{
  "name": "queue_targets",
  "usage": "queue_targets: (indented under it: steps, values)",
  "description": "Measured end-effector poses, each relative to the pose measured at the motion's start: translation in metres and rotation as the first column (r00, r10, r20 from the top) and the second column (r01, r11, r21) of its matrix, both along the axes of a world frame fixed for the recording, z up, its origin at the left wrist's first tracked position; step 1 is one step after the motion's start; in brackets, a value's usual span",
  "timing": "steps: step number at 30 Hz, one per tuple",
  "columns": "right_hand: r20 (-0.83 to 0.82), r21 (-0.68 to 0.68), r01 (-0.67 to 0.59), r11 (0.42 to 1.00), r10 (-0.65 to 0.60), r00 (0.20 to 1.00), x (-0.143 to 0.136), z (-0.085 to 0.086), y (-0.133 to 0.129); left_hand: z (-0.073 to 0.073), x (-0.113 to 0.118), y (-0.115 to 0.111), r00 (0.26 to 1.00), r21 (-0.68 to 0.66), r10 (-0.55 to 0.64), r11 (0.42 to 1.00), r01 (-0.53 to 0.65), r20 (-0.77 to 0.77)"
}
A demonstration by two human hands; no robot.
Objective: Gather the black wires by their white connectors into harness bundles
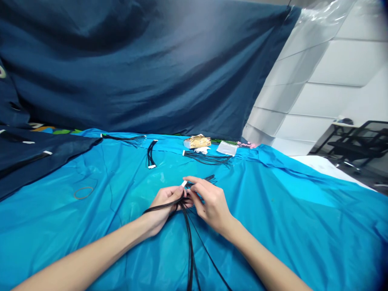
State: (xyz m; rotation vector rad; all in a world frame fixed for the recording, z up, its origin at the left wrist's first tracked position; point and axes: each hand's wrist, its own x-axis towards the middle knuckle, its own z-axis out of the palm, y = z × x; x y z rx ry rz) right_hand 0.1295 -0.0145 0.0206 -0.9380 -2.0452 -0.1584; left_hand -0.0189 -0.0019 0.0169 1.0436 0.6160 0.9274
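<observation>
Wires [190,246] hang over the blue sheet [287,218] from my left hand [165,204], which pinches a white connector [184,184] — right hand [210,200] bunched close, can't tell if gripping. Dangling slack could snag, tangle.

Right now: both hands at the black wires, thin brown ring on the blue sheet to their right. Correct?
Wrong side: in the head view, the thin brown ring lies on the blue sheet, left of the left hand and right hand. The rest holds.
</observation>
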Motion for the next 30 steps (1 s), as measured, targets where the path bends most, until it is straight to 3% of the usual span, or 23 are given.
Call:
queue_targets:
  steps: [8,11,16,20,30]
  values:
    - [-0.029,0.005,0.018,1.0,-0.018,0.999,-0.002,-0.002,0.001,0.001,0.002,0.0,0.999,-0.038,-0.018,0.999,0.019,0.034]
    - [-0.027,0.051,0.054,0.997,-0.052,0.998,0.0,-0.001,0.001,0.0,-0.001,0.006,0.997,-0.071,0.028,0.997,-0.023,0.074]
    - [0.168,0.204,0.063,0.977,-0.098,0.981,0.008,0.007,0.0,0.008,-0.011,0.019,0.975,-0.135,0.184,0.977,-0.166,0.128]
    - [0.274,0.251,0.072,0.965,-0.142,0.951,0.015,0.009,0.003,0.018,-0.016,0.023,0.956,-0.164,0.254,0.959,-0.229,0.149]
    - [0.25,0.314,0.197,0.929,-0.281,0.926,0.018,0.005,0.009,0.016,-0.016,0.021,0.966,-0.179,0.188,0.971,-0.156,0.175]
